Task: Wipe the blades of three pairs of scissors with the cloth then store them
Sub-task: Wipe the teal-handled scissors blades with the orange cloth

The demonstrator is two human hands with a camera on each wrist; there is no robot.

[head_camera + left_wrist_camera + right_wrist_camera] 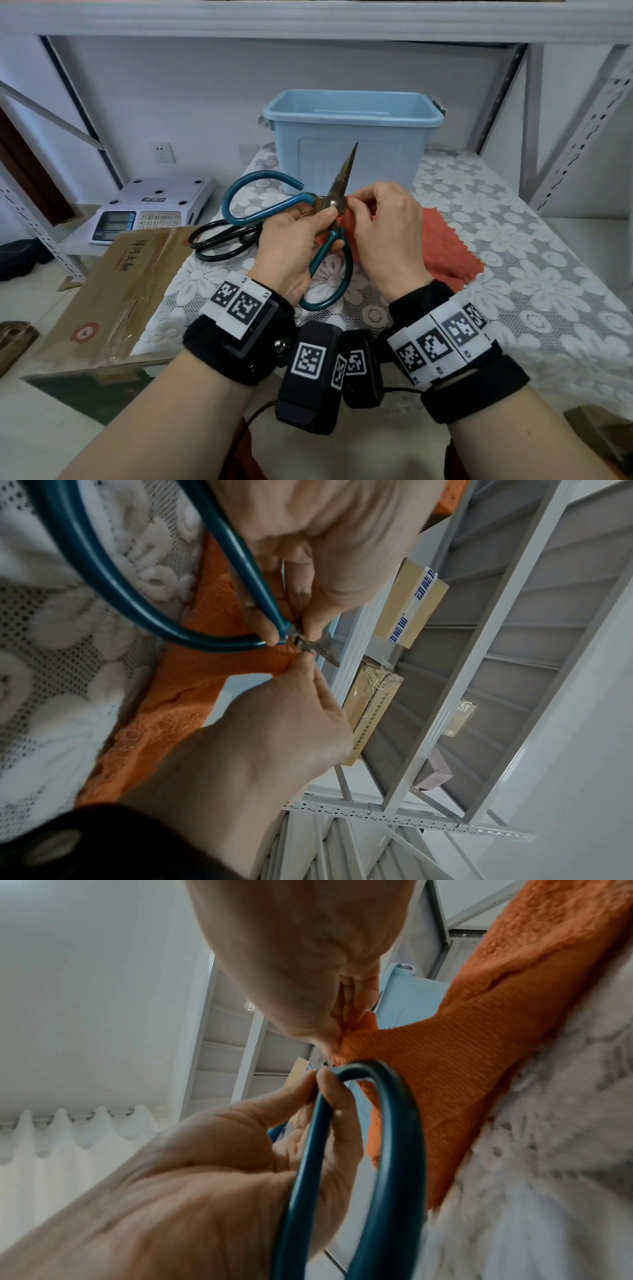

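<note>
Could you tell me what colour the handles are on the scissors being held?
Teal on the held scissors; the head view shows it best.

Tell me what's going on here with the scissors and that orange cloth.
A person is cleaning scissors at a table with a lace cover. The left hand grips the teal scissors near the pivot, blades open, one pointing up. The right hand pinches the orange cloth against the other blade, close to the pivot. Black scissors lie on the table to the left, apparently waiting. The blue bin stands open behind; what it holds cannot be seen.
</note>
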